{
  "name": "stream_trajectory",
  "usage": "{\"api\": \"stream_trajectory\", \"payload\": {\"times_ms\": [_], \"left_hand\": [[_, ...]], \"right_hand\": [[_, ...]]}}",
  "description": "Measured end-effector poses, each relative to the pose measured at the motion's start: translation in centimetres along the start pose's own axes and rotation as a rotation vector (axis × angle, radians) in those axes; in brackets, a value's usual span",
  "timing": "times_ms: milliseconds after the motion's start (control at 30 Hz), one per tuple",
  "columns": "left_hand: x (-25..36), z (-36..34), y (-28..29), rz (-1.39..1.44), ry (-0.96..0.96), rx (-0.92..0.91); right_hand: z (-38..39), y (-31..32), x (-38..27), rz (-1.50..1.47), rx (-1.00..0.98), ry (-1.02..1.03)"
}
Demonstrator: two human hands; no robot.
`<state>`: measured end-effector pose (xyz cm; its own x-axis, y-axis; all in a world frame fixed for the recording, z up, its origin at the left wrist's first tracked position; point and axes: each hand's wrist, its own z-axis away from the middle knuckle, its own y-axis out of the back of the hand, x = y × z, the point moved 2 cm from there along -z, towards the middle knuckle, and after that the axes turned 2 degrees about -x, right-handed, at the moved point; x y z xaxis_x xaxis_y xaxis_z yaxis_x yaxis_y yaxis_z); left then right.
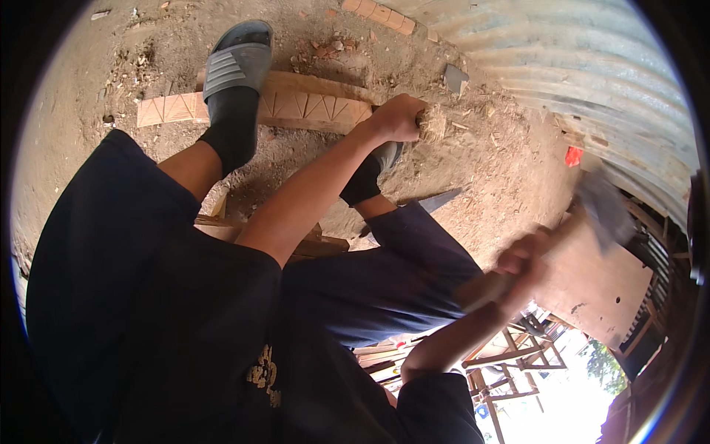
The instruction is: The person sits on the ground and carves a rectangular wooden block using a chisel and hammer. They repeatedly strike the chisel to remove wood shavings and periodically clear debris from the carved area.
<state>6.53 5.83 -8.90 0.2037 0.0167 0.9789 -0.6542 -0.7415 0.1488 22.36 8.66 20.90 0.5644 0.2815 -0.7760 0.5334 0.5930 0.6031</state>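
Note:
My left hand [399,117] is closed in a fist at the right end of a long wooden piece [314,109] marked with zigzag lines. Something dark shows at the edge of the fist, beside a pale, frayed, round wooden end [433,124]; what the fingers hold is unclear. Out to the right, my right hand [521,259], smeared by motion, is wrapped round the thick wooden handle of a striking tool [605,211]. Its grey metal head is too blurred to tell hammer from axe. The tool is raised, apart from the wood.
My feet in grey slides [238,65] rest at the marked wood. A saw-like dark blade [440,201] lies on the dirt near my knee. Corrugated metal [592,66] walls the right side. A pale board [592,285] and wooden frames [510,362] stand lower right.

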Motion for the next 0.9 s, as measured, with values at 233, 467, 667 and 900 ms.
{"api": "stream_trajectory", "payload": {"times_ms": [233, 467, 667, 900], "left_hand": [[-0.7, 0.7, 0.5, 0.017, 0.020, 0.010], [0.5, -0.1, -0.1, -0.004, 0.052, -0.043], [-0.3, 0.3, 0.1, 0.032, -0.018, 0.004], [-0.4, 0.7, 0.2, 0.050, -0.054, 0.070]], "right_hand": [[-6.6, 11.7, -7.5, -0.559, 0.290, 0.739], [-2.0, -5.6, 10.8, -0.027, -0.231, -0.196], [0.6, -4.5, 4.6, -0.299, -0.108, -0.222], [-3.6, 11.8, -8.7, -0.474, 0.023, 0.650]]}}
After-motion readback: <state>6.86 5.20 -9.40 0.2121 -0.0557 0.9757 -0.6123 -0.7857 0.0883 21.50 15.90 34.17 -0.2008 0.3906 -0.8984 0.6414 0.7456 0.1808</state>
